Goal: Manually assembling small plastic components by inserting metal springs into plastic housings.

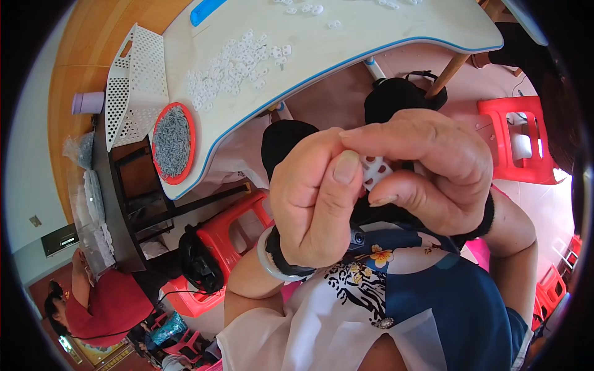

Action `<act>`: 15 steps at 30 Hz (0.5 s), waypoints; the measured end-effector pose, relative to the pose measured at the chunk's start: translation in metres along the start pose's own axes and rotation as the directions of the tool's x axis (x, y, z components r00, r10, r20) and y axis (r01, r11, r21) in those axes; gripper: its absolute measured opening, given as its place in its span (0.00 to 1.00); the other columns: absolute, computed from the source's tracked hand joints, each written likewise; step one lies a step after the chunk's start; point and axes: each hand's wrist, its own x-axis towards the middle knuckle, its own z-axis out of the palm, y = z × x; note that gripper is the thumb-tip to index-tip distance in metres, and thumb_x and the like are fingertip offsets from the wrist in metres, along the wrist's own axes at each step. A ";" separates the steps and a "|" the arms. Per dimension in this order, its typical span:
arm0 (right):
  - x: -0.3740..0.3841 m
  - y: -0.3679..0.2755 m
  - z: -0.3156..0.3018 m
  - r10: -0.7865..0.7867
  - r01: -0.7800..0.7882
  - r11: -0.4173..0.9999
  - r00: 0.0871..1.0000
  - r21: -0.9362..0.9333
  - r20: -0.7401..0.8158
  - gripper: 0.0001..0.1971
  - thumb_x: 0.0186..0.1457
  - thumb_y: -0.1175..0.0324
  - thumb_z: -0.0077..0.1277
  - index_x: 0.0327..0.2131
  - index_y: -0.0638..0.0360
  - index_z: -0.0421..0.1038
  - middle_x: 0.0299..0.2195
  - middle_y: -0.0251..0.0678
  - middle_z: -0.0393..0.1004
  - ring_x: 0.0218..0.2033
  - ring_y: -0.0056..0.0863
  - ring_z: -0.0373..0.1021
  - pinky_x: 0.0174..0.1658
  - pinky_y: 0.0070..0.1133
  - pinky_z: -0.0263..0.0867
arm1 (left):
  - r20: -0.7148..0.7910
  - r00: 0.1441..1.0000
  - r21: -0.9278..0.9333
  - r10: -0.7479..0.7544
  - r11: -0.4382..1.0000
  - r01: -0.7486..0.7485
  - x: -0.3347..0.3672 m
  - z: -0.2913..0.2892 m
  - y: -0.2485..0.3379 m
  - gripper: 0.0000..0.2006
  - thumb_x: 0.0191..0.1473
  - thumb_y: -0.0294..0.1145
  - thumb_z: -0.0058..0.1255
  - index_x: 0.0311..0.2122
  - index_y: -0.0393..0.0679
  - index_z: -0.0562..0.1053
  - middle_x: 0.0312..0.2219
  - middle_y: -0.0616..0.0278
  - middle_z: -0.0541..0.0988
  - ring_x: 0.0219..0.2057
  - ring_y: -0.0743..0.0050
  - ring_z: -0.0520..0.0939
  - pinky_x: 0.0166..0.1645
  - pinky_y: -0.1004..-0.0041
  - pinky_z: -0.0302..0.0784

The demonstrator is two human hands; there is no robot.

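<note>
My two hands meet in front of my chest. Between them shows a small white plastic piece with holes, partly covered by fingers. My right hand curls around it, index finger reaching over to the left fingertips and thumb below. My left hand is closed in a pinch, thumb against the index finger; what it grips is hidden. On the table beyond lie many loose white plastic pieces. A red tray at the table's left corner is filled with small grey, plug-like pieces.
The white table has a blue edge. A white perforated basket stands at its left. Red stools are on both sides, a black bag on the left one. A person in a red top is at the lower left.
</note>
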 end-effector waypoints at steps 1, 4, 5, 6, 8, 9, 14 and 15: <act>0.000 0.000 -0.001 0.016 -0.016 1.000 1.000 -0.005 0.009 0.19 0.49 0.66 0.57 0.43 0.68 0.71 0.31 0.37 0.75 0.25 0.27 0.69 0.27 0.20 0.62 | -0.007 1.000 0.015 -0.008 1.000 0.008 0.000 0.001 0.001 0.12 0.60 0.31 0.39 0.37 0.30 0.70 0.22 0.63 0.69 0.20 0.76 0.66 0.26 0.79 0.61; -0.001 0.004 0.002 0.002 -0.002 1.000 1.000 -0.013 -0.012 0.18 0.48 0.66 0.57 0.41 0.68 0.71 0.30 0.38 0.75 0.25 0.27 0.69 0.27 0.20 0.62 | 0.007 1.000 0.041 0.006 0.999 -0.006 0.001 0.001 0.000 0.12 0.60 0.31 0.39 0.35 0.31 0.69 0.21 0.62 0.68 0.20 0.76 0.66 0.25 0.79 0.60; -0.001 0.006 0.003 -0.028 0.028 1.000 0.999 -0.014 -0.040 0.17 0.48 0.65 0.57 0.40 0.67 0.71 0.29 0.38 0.75 0.24 0.27 0.69 0.27 0.20 0.62 | 0.027 0.999 0.052 0.027 0.998 -0.028 0.001 0.000 -0.002 0.12 0.60 0.31 0.38 0.34 0.32 0.69 0.21 0.61 0.68 0.20 0.76 0.65 0.25 0.79 0.60; -0.001 0.007 0.003 -0.029 0.029 1.000 0.999 -0.013 -0.039 0.17 0.48 0.65 0.57 0.40 0.67 0.71 0.29 0.38 0.75 0.24 0.27 0.69 0.27 0.20 0.62 | 0.025 0.999 0.054 0.027 0.998 -0.028 0.000 0.000 -0.002 0.12 0.60 0.31 0.38 0.34 0.32 0.69 0.21 0.61 0.68 0.20 0.76 0.65 0.25 0.79 0.60; -0.001 0.009 0.002 -0.065 0.065 0.997 0.998 -0.045 -0.009 0.18 0.48 0.64 0.58 0.39 0.67 0.71 0.28 0.37 0.75 0.24 0.28 0.70 0.27 0.21 0.64 | 0.016 1.000 0.083 0.019 0.996 -0.020 -0.003 0.001 -0.002 0.11 0.60 0.31 0.37 0.32 0.33 0.69 0.20 0.61 0.67 0.20 0.75 0.66 0.25 0.78 0.60; -0.002 0.008 0.002 -0.065 0.064 0.997 0.998 -0.046 -0.010 0.18 0.48 0.64 0.58 0.39 0.67 0.71 0.28 0.37 0.75 0.24 0.28 0.70 0.27 0.21 0.64 | 0.017 1.000 0.082 0.019 0.996 -0.020 -0.007 0.001 0.000 0.11 0.60 0.31 0.37 0.32 0.33 0.69 0.20 0.61 0.67 0.20 0.75 0.66 0.25 0.78 0.60; -0.004 0.005 0.001 -0.090 0.091 0.988 0.996 -0.127 0.013 0.18 0.45 0.63 0.60 0.37 0.65 0.71 0.25 0.36 0.74 0.24 0.31 0.72 0.28 0.22 0.67 | 0.010 0.982 0.029 -0.187 0.982 0.187 -0.022 0.002 0.006 0.18 0.61 0.38 0.38 0.46 0.30 0.66 0.35 0.59 0.73 0.34 0.80 0.71 0.39 0.79 0.68; -0.004 0.004 0.001 -0.089 0.090 0.988 0.996 -0.129 0.013 0.18 0.45 0.63 0.60 0.37 0.65 0.71 0.25 0.36 0.74 0.24 0.31 0.72 0.28 0.22 0.67 | 0.011 0.982 0.027 -0.187 0.982 0.187 -0.024 0.002 0.006 0.18 0.61 0.38 0.38 0.46 0.30 0.66 0.35 0.59 0.73 0.34 0.80 0.71 0.39 0.79 0.68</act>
